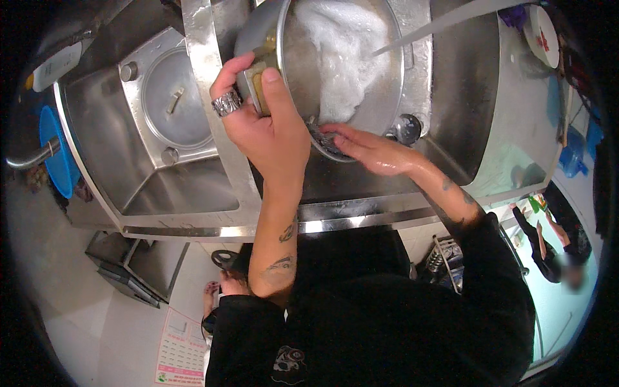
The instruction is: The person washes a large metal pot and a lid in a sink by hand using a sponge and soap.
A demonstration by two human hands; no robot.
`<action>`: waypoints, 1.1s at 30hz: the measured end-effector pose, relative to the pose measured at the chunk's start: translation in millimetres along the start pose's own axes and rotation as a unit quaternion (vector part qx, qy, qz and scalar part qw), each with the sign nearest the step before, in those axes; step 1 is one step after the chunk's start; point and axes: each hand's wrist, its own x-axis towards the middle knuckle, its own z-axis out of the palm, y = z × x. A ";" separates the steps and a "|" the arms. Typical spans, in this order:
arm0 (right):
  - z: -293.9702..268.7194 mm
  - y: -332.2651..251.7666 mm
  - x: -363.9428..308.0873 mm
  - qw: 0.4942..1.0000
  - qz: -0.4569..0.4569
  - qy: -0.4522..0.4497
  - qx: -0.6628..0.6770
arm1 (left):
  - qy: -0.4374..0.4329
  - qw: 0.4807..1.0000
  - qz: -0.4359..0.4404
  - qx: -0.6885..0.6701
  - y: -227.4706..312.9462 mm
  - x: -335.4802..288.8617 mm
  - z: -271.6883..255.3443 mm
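Left forearm runs straight up and away from the body; left hand (pixel 274 142) grips the pot (pixel 261 26) at its side handle (pixel 258 90), thumb laid along the top, ring on one finger. Right forearm reaches in across the body from the right; right hand (pixel 380 153) is held low and wet, fingers nearly straight over a dark wiry scrubber (pixel 329 138) at the pot's near rim; cannot tell whether they close around it. Pot lies ahead of both hands, its mouth to the right of the left hand; tilt uncertain. White foam (pixel 348 45) floats inside, beyond the right fingertips. A pale streak (pixel 445 26), spout or water stream, slants into the pot from ahead and right of the right hand. Round drain fitting (pixel 406 129) sits just beyond the right wrist. Left of the left hand: metal divider (pixel 200 51), then left basin (pixel 174 193) with a round lid (pixel 177 126).
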 end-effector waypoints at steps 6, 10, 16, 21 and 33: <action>8.7 13.0 4.9 0.973 -0.013 0.002 -0.231 | -0.071 0.996 -0.046 -0.005 13.8 16.0 14.6; 28.6 37.4 19.0 0.958 -0.153 0.154 -0.185 | -0.099 0.989 -0.036 0.104 8.3 4.7 0.2; 33.8 35.2 26.1 0.955 -0.211 0.170 -0.123 | -0.072 0.954 0.026 0.289 -33.8 -41.7 0.2; -3.8 66.4 27.1 0.936 -0.273 0.118 -0.189 | -0.044 0.988 -0.004 0.148 -56.3 -22.9 9.1; -154.1 104.8 104.2 0.758 -0.025 0.237 -0.607 | 0.017 0.993 0.035 0.112 -46.3 -8.2 28.0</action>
